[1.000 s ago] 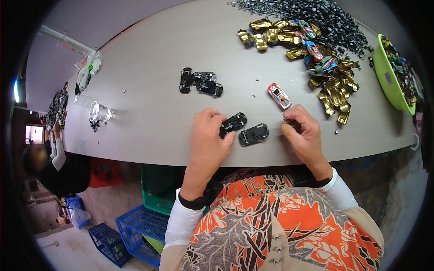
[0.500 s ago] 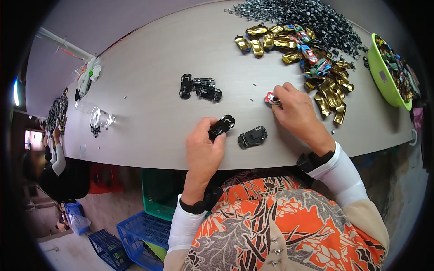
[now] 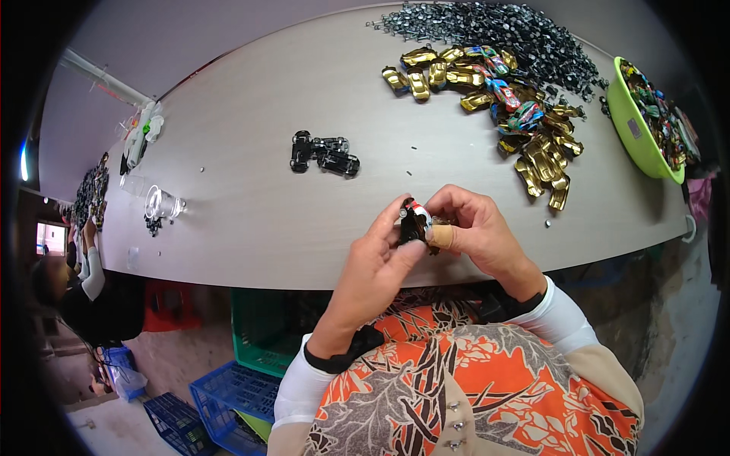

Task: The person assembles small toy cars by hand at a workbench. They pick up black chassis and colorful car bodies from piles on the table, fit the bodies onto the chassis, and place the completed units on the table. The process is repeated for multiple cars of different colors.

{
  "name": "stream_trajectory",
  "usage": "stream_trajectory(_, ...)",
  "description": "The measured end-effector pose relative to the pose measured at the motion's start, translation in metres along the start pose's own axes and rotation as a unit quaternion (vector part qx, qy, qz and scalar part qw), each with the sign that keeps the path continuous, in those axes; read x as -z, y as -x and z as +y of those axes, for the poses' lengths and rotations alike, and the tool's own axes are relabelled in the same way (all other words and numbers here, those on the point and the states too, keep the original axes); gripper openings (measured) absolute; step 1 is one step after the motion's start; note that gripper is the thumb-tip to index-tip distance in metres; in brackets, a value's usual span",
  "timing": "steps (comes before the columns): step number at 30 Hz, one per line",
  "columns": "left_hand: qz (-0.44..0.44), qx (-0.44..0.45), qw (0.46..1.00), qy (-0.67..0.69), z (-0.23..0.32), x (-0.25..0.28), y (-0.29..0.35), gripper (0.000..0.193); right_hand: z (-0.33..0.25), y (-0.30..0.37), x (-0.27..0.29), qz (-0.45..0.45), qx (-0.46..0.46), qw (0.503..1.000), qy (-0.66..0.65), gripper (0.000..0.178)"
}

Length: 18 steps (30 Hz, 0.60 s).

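Note:
Just in front of me, both hands meet at a toy car. My left hand (image 3: 376,262) is closed on a black toy car chassis (image 3: 409,226), tilted up between thumb and fingers. My right hand (image 3: 487,235), with a tan strip round its thumb, pinches a red and white toy car body (image 3: 420,211) against the chassis. Whether the two are joined cannot be seen. Something dark and gold shows below the right thumb, too covered to make out. Farther off to the left, several black chassis (image 3: 325,155) lie wheels and all on the table.
Gold and coloured car bodies (image 3: 544,159) are heaped at the right. Behind them spreads a pile of small dark metallic parts (image 3: 487,23). A green basin (image 3: 635,133) of car bodies stands far right, a clear cup (image 3: 161,203) left. Crates (image 3: 236,395) sit below; another person works far left.
My right hand has brought the red and white car body nearer and leftward to the chassis in my left hand. The loose chassis that lay between my hands is no longer visible.

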<state>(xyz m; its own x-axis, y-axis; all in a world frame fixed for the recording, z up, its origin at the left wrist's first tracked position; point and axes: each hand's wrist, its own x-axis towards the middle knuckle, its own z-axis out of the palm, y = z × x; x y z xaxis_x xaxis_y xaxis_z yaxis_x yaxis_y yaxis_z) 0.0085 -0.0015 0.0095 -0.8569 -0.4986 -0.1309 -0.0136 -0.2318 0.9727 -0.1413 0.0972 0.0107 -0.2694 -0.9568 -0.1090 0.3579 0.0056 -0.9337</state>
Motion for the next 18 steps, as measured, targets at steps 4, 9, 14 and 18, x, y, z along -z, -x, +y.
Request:
stream_trajectory(4, 0.013, -0.001, 1.0, -0.004, 0.001, 0.005, 0.0, 0.037, 0.001, 0.007, 0.006, -0.015, -0.02, 1.0, 0.011, 0.024)
stream_trajectory(9, -0.033, 0.077, 0.988, 0.133, 0.008, 0.01, -0.003, 0.044, 0.021, 0.007, 0.019, -0.052, -0.031, 0.973, -0.224, 0.032)
stream_trajectory(14, -0.043, 0.112, 0.957, 0.264, 0.0, 0.011, -0.003, 0.04, 0.022, 0.012, 0.026, -0.064, -0.059, 0.952, -0.293, 0.03)
stream_trajectory(18, -0.05, 0.093, 0.957, 0.269, -0.006, 0.018, -0.005, 0.035, 0.02, 0.015, 0.023, -0.05, -0.012, 0.967, -0.251, 0.029)
